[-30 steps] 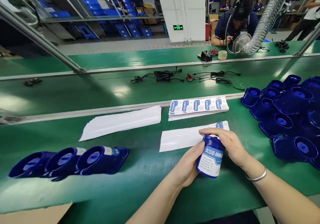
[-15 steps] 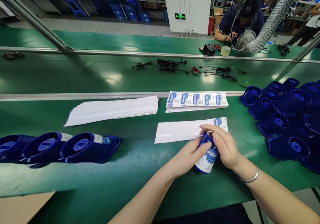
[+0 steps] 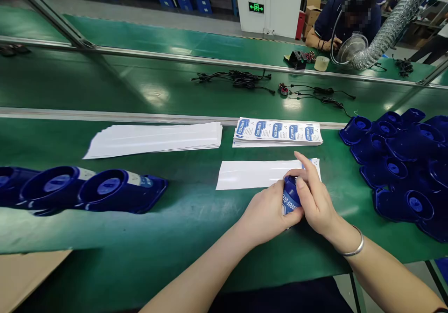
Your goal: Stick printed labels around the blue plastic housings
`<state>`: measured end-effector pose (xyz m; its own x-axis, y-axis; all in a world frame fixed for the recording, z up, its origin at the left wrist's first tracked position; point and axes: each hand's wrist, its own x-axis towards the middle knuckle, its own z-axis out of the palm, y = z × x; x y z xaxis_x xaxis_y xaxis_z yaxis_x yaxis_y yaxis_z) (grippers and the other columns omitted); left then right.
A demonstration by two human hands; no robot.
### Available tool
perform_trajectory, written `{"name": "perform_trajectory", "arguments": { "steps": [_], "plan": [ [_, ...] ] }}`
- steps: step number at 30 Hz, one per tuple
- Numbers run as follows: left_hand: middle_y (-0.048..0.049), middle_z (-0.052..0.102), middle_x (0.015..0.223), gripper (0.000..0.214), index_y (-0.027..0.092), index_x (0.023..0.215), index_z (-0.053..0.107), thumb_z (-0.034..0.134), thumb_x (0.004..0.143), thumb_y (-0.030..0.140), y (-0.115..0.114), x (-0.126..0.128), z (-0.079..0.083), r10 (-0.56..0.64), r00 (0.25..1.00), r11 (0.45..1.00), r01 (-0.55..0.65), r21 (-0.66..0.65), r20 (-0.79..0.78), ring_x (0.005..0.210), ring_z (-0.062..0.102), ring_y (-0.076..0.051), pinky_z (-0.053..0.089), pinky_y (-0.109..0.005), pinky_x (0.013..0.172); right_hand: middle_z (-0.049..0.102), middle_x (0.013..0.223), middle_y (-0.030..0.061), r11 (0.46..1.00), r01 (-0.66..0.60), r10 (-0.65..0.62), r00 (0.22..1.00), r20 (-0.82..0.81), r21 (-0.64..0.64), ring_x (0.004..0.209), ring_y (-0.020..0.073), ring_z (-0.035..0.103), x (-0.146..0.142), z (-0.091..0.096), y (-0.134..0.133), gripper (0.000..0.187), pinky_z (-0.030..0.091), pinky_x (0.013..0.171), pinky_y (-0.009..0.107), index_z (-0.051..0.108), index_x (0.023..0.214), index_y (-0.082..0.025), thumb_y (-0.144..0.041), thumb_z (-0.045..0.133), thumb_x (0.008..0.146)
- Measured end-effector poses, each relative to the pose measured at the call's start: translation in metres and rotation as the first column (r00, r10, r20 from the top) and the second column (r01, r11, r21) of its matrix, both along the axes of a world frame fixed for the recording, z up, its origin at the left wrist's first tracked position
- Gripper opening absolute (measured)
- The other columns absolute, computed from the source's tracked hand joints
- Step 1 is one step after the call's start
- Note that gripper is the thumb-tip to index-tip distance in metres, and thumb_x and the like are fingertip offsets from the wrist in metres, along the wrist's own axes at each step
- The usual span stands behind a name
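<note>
The left hand (image 3: 264,217) clamped the blue cup (image 3: 290,196), apparently for steadiness. The right hand (image 3: 318,208) touched its top, grip unclear; the sheet (image 3: 250,174) lay close, likely for easy reach.

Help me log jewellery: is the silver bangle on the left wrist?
No, the silver bangle encircles the right wrist.

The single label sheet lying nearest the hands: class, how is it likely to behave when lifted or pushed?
The label sheet would probably droop when lifted by one end, as it looks thin. Its glossy face suggests it may be slippery. Lying flat on the green table, it would likely slide rather than tip.
</note>
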<state>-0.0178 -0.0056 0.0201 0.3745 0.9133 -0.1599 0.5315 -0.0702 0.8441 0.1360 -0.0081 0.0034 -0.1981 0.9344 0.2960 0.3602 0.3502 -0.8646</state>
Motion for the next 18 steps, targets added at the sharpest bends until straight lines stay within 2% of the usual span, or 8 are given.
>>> {"name": "perform_trajectory", "arguments": {
  "steps": [5,6,8,10,12,13,16,18],
  "plan": [
    [-0.0060,0.069,0.082,0.038,0.023,0.101,0.066,0.078,0.067,0.035,-0.002,0.001,-0.005,0.111,0.989,0.992,-0.116,0.052,0.100,0.066,0.061,-0.027,0.037,-0.032,0.057,0.062,0.120,0.0102,1.000,0.003,-0.003,1.000,0.004,0.016,0.112,0.0252,0.059,-0.001,-0.001,0.000,0.052,0.045,0.104,0.048,0.026,0.155,-0.025,-0.035,0.035,0.105],
    [-0.0057,0.069,0.083,0.040,0.023,0.102,0.067,0.080,0.066,0.035,-0.001,-0.001,-0.004,0.120,0.982,0.992,-0.125,0.023,0.147,0.068,0.061,-0.027,0.038,-0.032,0.058,0.063,0.120,0.0101,1.000,0.001,-0.001,1.000,-0.002,0.005,0.111,0.0254,0.059,-0.001,-0.001,0.000,0.052,0.045,0.103,0.048,0.026,0.155,-0.025,-0.035,0.036,0.105],
    [-0.0062,0.071,0.092,0.042,0.022,0.107,0.069,0.080,0.069,0.038,0.002,-0.005,-0.003,0.095,0.949,0.993,-0.068,-0.099,0.299,0.079,0.064,-0.028,0.044,-0.033,0.065,0.064,0.119,0.0097,1.000,-0.006,0.005,0.999,-0.045,-0.015,0.111,0.0256,0.060,0.001,0.000,0.002,0.052,0.045,0.102,0.049,0.026,0.154,-0.026,-0.037,0.037,0.105],
    [-0.0082,0.072,0.104,0.040,0.020,0.111,0.070,0.072,0.081,0.046,0.006,-0.010,-0.002,0.106,0.847,0.966,0.037,-0.258,0.520,0.096,0.065,-0.030,0.049,-0.035,0.079,0.064,0.120,0.0095,1.000,-0.017,0.014,0.992,-0.126,-0.017,0.111,0.0258,0.060,0.004,0.001,0.005,0.051,0.044,0.102,0.049,0.028,0.154,-0.027,-0.039,0.037,0.105],
    [-0.0103,0.072,0.110,0.039,0.017,0.111,0.072,0.062,0.091,0.049,0.010,-0.013,-0.004,0.202,0.707,0.910,0.121,-0.397,0.678,0.104,0.064,-0.030,0.048,-0.037,0.090,0.064,0.121,0.0098,1.000,-0.023,0.022,0.976,-0.215,0.000,0.110,0.0264,0.060,0.006,-0.001,0.007,0.050,0.044,0.101,0.050,0.030,0.152,-0.027,-0.040,0.037,0.104],
    [-0.0111,0.073,0.110,0.040,0.016,0.110,0.073,0.061,0.092,0.049,0.011,-0.013,-0.006,0.261,0.656,0.879,0.143,-0.456,0.708,0.104,0.064,-0.029,0.047,-0.037,0.091,0.064,0.121,0.0100,1.000,-0.023,0.024,0.968,-0.248,0.008,0.109,0.0269,0.060,0.007,-0.002,0.008,0.049,0.044,0.100,0.051,0.032,0.151,-0.027,-0.040,0.037,0.104],
    [-0.0112,0.074,0.105,0.039,0.016,0.110,0.074,0.068,0.089,0.047,0.011,-0.011,-0.012,0.375,0.603,0.804,0.167,-0.570,0.705,0.098,0.065,-0.026,0.047,-0.033,0.084,0.065,0.120,0.0099,1.000,-0.011,0.018,0.955,-0.295,0.025,0.107,0.0275,0.061,0.007,-0.006,0.008,0.048,0.044,0.100,0.053,0.033,0.150,-0.028,-0.040,0.038,0.103],
    [-0.0109,0.074,0.104,0.039,0.016,0.111,0.075,0.070,0.088,0.047,0.010,-0.008,-0.015,0.396,0.585,0.797,0.163,-0.581,0.707,0.096,0.065,-0.024,0.047,-0.031,0.082,0.065,0.119,0.0095,0.999,0.009,0.004,0.954,-0.299,0.044,0.106,0.0275,0.062,0.006,-0.008,0.008,0.048,0.043,0.101,0.054,0.033,0.150,-0.028,-0.040,0.037,0.103]
  ]
}}
